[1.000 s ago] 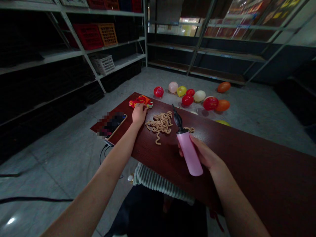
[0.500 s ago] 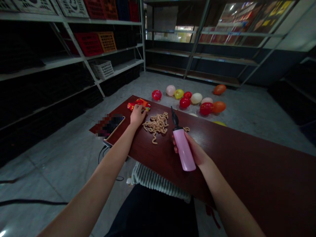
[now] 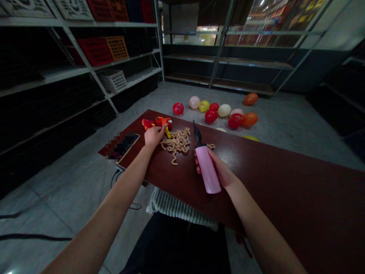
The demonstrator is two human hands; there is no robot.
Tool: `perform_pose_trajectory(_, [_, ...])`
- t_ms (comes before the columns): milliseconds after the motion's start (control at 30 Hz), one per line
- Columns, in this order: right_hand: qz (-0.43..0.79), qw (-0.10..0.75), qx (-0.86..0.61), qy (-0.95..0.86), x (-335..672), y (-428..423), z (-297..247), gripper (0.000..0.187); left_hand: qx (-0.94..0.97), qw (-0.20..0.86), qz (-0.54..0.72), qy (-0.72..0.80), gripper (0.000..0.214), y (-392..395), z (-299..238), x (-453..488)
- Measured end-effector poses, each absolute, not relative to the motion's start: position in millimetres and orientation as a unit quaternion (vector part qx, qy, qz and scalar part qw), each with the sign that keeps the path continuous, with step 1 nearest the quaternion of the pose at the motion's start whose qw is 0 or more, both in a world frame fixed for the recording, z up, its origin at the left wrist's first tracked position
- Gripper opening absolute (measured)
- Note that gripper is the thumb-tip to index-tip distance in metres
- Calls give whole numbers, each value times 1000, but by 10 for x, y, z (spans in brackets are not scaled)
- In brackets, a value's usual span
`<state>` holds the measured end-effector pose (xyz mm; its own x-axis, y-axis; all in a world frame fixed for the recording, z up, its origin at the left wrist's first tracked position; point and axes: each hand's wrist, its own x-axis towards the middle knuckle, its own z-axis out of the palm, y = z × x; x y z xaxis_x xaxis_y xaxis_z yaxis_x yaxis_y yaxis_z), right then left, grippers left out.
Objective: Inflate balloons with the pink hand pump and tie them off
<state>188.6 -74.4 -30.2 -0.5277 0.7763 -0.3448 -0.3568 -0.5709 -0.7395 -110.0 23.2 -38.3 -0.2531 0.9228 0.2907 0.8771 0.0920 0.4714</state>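
Observation:
My right hand grips a pink hand pump with a black nozzle, held just above the dark red table. My left hand reaches to the table's far left end and pinches a yellow uninflated balloon, pulled from a small heap of red and orange uninflated balloons. Between my hands lies a pile of beige rubber bands.
A phone lies at the table's left corner, with a cable hanging below. Several inflated balloons in red, yellow, white and orange rest on the concrete floor beyond the table. Metal shelves with crates line the left and back walls.
My left hand has drawn back a little from the coloured heap with a yellow balloon now in its fingers. The pump and my right hand have shifted slightly left in view.

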Motion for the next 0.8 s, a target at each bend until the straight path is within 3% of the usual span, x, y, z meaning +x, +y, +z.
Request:
perform_pose_trajectory(133, [813,350,-344,-314,1881,-751,-301,44,621,57,166,764,66,296,-342,-1010])
perform_pose_trajectory(200, [814,348,-343,-313,1885,-744,-319,43,612,90,173,766,56,332,-329,-986])
perform_pose_trajectory(333, [817,348,-342,-306,1899,-713,-375,44,574,172,281,750,27,340,-321,-1023])
perform_pose_trajectory(500, [826,338,-328,-309,1899,-703,-391,49,534,233,404,705,34,210,-263,-1014])
perform_pose_trajectory(667, [844,319,-297,-312,1911,-746,-311,48,365,525,614,463,10,89,-39,-718])
perform_pose_trajectory(800, [840,338,-281,-319,1971,-771,-236,46,315,600,635,371,9,137,126,-346])
